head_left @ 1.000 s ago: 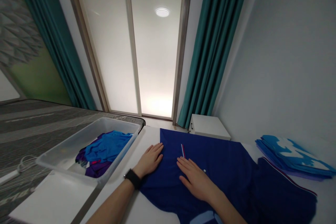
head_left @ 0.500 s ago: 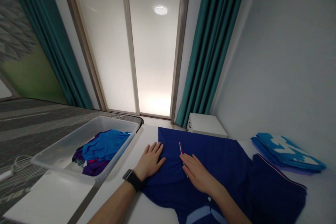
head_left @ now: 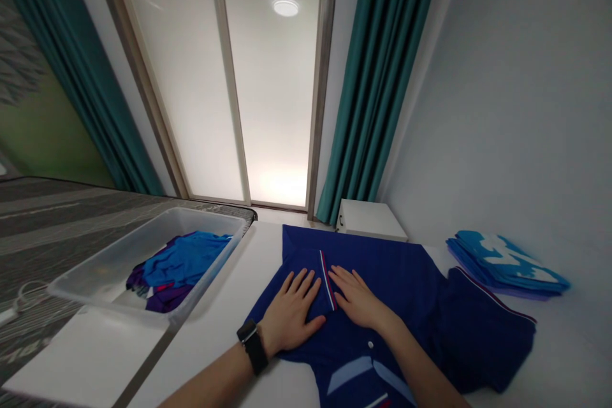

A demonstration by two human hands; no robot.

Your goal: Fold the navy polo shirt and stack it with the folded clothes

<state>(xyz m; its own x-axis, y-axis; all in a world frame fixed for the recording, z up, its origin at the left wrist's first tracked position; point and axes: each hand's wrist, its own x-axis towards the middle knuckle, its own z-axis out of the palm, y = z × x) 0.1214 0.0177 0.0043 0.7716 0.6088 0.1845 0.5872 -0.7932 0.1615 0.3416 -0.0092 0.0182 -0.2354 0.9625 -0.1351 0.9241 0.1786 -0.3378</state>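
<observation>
Blue shirt [head_left: 373, 255] runs lengthwise toward the door [head_left: 272, 108], hem farthest (all fingers [head_left: 307, 287] flat, unclenched).

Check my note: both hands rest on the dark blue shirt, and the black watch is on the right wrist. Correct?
Not quite: the head view shows the black watch at the wrist of the left hand. That hand and the right hand do rest on the dark blue shirt.

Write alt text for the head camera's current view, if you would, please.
A person's left hand, with a watch on the wrist, and right hand rest on a dark blue shirt spread on a white table, either side of a striped trim. A translucent bin of crumpled clothes stands to the left; a folded fabric stack lies to the right.
</observation>
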